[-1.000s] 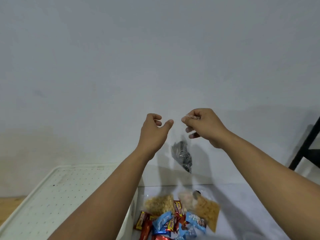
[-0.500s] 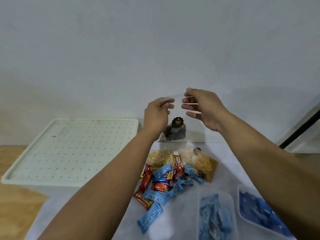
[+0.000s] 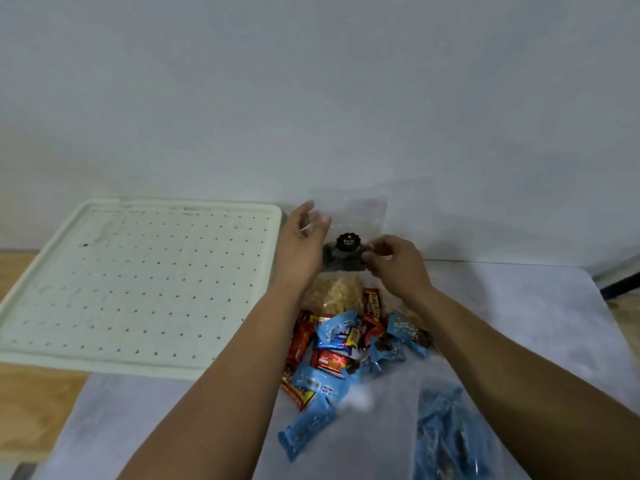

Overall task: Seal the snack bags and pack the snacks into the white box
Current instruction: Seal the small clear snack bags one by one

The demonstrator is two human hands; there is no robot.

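Note:
A clear zip bag (image 3: 360, 216) with dark snacks and a round black label (image 3: 348, 241) is held upright at the back of the table, above the snack pile. My left hand (image 3: 303, 247) pinches its upper left edge. My right hand (image 3: 398, 266) pinches its right side, level with the dark contents. The white perforated box (image 3: 138, 282) lies to the left, its dotted surface facing up. Whether the bag's top is sealed cannot be told.
A pile of red and blue wrapped snacks (image 3: 341, 351) lies in front of the hands, with a clear bag of pale yellow crackers (image 3: 336, 292) behind it. A clear bag of blue wrappers (image 3: 446, 438) lies near right. White cloth (image 3: 519, 323) covers the table.
Both hands have come down from high against the wall to just above the table, bringing the bag with them. My left hand now grips the bag; the view has tilted down.

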